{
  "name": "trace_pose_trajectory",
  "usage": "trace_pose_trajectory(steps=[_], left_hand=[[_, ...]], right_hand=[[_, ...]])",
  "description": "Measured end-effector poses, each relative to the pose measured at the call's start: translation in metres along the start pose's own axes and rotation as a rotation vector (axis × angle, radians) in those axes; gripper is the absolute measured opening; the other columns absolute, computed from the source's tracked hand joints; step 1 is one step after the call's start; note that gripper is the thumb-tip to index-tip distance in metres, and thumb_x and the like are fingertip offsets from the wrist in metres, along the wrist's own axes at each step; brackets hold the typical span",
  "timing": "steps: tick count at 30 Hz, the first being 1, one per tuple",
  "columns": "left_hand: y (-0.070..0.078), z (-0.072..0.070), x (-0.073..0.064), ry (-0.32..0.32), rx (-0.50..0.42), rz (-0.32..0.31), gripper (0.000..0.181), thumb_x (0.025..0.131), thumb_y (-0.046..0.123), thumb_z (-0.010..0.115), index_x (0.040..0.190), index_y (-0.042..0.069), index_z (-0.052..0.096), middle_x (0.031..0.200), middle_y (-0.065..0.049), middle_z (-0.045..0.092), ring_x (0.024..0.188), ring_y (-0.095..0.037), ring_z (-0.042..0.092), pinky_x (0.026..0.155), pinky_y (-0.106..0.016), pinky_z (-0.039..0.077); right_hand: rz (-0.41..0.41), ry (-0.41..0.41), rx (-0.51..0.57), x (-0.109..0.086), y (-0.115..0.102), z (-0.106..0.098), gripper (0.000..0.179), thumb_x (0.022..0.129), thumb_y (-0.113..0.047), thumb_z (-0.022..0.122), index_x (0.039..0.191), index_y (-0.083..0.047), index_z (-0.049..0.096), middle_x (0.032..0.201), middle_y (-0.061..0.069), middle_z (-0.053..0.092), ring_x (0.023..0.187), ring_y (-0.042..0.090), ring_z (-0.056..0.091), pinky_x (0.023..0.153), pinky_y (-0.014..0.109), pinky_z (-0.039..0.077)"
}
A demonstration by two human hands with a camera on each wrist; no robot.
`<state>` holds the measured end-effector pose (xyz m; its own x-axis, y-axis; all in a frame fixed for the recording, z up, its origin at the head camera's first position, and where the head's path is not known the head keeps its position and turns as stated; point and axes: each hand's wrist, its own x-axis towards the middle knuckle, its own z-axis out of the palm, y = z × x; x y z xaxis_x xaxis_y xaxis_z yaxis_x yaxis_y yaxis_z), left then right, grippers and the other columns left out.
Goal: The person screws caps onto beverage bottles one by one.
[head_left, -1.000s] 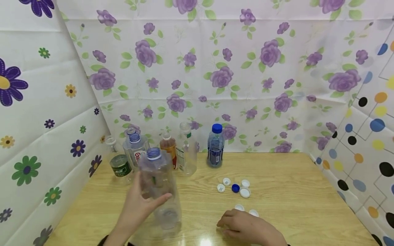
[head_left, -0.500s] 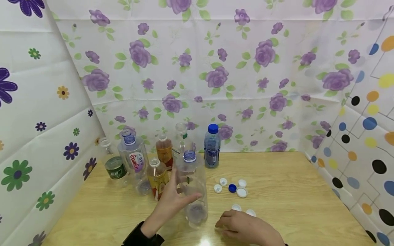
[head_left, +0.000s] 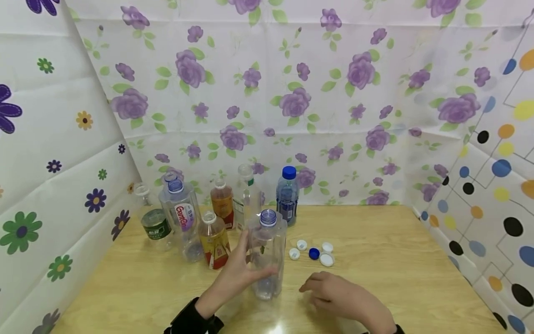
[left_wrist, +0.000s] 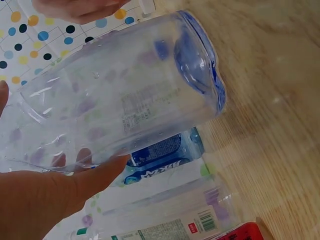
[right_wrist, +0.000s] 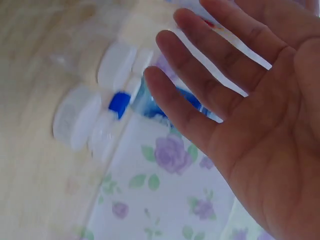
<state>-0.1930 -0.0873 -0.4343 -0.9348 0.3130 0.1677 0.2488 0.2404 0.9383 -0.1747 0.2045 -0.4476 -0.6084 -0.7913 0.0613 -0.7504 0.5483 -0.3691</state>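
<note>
My left hand (head_left: pixel 242 271) grips a large clear plastic bottle (head_left: pixel 269 246) around its side, thumb across the front. The bottle stands upright, without a cap on its bluish threaded neck (head_left: pixel 268 217). In the left wrist view the clear bottle (left_wrist: pixel 115 95) lies across the picture, its blue-tinted base to the right. To the right of it, my right hand (head_left: pixel 340 294) hovers low over the table with nothing in it. The right wrist view shows the fingers (right_wrist: pixel 190 70) of that hand spread, with white caps (right_wrist: pixel 77 117) beyond them.
A blue-capped bottle (head_left: pixel 288 197) stands at the back. Left of it are several uncapped bottles, including a yellow-labelled one (head_left: pixel 214 241) and a green-labelled one (head_left: pixel 156 225). Loose white caps and a blue cap (head_left: pixel 314 253) lie on the wooden table (head_left: pixel 396 260). Patterned cloth surrounds it.
My left hand has carried the clear bottle rightward from beside the other bottles to the middle of the table. My right hand has shifted slightly right and up, covering two near white caps.
</note>
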Motion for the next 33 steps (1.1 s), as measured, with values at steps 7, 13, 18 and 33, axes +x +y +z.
trace_pose_trajectory(steps=[7, 13, 18, 33], left_hand=[[0.002, -0.003, 0.003, -0.022, 0.04, 0.013, 0.119, 0.081, 0.037, 0.088, 0.162, 0.009, 0.006, 0.165, -0.026, 0.017, 0.142, -0.046, 0.038, 0.112, -0.064, 0.039], [0.002, -0.006, 0.002, -0.027, 0.019, 0.011, 0.117, 0.085, 0.036, 0.084, 0.163, 0.006, 0.003, 0.164, -0.026, 0.019, 0.142, -0.044, 0.04, 0.113, -0.063, 0.038], [0.002, -0.006, 0.001, -0.045, -0.017, -0.025, 0.117, 0.086, 0.035, 0.084, 0.164, 0.009, 0.0, 0.164, -0.023, 0.022, 0.143, -0.041, 0.04, 0.116, -0.06, 0.038], [0.005, -0.007, 0.001, -0.047, -0.023, -0.016, 0.119, 0.082, 0.035, 0.087, 0.164, 0.01, 0.004, 0.163, -0.021, 0.027, 0.142, -0.039, 0.042, 0.113, -0.058, 0.042]], right_hand=[[0.155, 0.037, -0.038, -0.012, 0.014, -0.02, 0.033, 0.094, -0.015, 0.074, 0.126, -0.009, 0.069, 0.119, 0.004, 0.065, 0.107, 0.025, 0.062, 0.086, 0.037, 0.059], [0.272, -0.018, -0.017, -0.017, 0.022, -0.024, 0.045, 0.087, -0.01, 0.08, 0.129, -0.006, 0.066, 0.128, 0.012, 0.062, 0.118, 0.04, 0.057, 0.096, 0.056, 0.054], [0.333, -0.047, 0.019, -0.017, 0.023, -0.017, 0.054, 0.084, -0.004, 0.081, 0.134, -0.002, 0.061, 0.133, 0.018, 0.058, 0.123, 0.045, 0.054, 0.101, 0.061, 0.049], [0.528, -0.063, 0.169, -0.02, 0.031, -0.009, 0.037, 0.081, 0.002, 0.081, 0.115, -0.007, 0.068, 0.111, 0.008, 0.059, 0.108, 0.036, 0.059, 0.096, 0.056, 0.053]])
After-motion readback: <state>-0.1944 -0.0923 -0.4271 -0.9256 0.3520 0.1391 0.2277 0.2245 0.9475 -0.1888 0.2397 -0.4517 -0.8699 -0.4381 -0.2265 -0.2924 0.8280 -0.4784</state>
